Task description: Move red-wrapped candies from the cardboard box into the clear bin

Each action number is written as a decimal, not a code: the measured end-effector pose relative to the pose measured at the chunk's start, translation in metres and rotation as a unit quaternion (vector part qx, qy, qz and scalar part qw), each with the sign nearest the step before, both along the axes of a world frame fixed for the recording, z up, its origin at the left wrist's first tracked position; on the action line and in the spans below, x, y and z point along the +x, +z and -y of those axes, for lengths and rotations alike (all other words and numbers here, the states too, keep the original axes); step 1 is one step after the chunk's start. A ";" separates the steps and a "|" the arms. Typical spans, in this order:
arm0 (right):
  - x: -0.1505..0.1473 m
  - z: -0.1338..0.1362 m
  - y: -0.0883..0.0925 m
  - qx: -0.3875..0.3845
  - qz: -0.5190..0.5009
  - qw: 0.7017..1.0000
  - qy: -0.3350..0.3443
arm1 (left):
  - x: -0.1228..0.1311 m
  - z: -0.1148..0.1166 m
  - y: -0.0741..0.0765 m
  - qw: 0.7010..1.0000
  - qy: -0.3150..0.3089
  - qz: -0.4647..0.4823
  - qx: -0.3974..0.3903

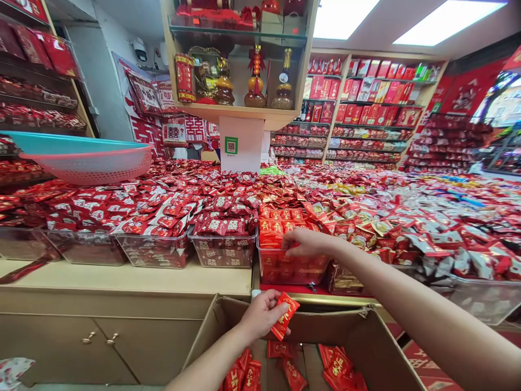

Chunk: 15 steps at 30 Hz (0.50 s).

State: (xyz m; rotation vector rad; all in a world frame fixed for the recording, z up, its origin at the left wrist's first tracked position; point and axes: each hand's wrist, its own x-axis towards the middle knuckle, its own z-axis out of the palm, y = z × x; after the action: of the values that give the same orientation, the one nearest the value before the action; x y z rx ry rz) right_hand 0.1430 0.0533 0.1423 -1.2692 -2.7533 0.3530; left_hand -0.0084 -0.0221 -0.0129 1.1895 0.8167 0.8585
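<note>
My left hand (264,314) is closed on a red candy packet (285,315) with gold lettering, held above an open cardboard box (321,326). Loose red candy packets (340,369) of the same look lie on the bottom of the box. Reaching across from the right, my right hand (304,242) is at the front part of a clear plastic bin (293,269) filled with matching red packets (271,225) stacked in rows. Its fingers are curled downward and closed; whatever they hold is hidden.
More clear bins (222,252) of wrapped sweets line the counter (183,278) on both sides. A pink and turquoise basket (89,160) rests on the heap at left. A display cabinet (240,111) rises behind, with packed shelves (374,98) at the back right.
</note>
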 end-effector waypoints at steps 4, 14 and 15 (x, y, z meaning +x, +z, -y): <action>-0.007 0.000 -0.001 -0.032 -0.057 0.998 0.011 | 0.000 0.001 0.002 1.000 0.002 -0.005 0.004; 0.015 0.006 0.009 0.051 -0.101 0.991 -0.072 | -0.001 0.004 0.008 1.000 0.002 -0.016 0.004; 0.020 0.006 0.010 0.071 -0.071 0.990 -0.094 | -0.001 0.004 0.008 1.000 0.000 -0.018 0.002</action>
State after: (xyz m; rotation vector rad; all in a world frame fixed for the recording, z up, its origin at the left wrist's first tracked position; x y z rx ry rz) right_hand 0.1628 0.0472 0.1527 -1.3945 -2.4677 0.2170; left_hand -0.0094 -0.0264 -0.0045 1.2100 0.8445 0.8421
